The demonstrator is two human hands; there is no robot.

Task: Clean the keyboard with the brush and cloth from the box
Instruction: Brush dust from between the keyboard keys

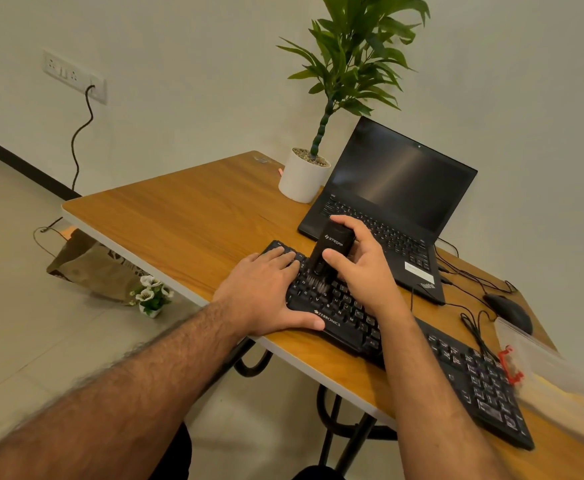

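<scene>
1. Gripping a black plastic brush (332, 249) at frame centre, the right hand (360, 268) sets its bristles on the black keyboard (405, 344).
2. Left hand (266, 292) lies flat, fingers straight, on the keyboard's left end.
3. Clear plastic box (543, 368) sits lower right.

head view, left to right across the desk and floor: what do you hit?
Wall socket → paper bag → small flower pot → left hand → brush held in the right hand → mouse → plastic box.

Wooden table (193, 216) with keyboard (457, 362), laptop (387, 202), mouse (508, 311)
</scene>
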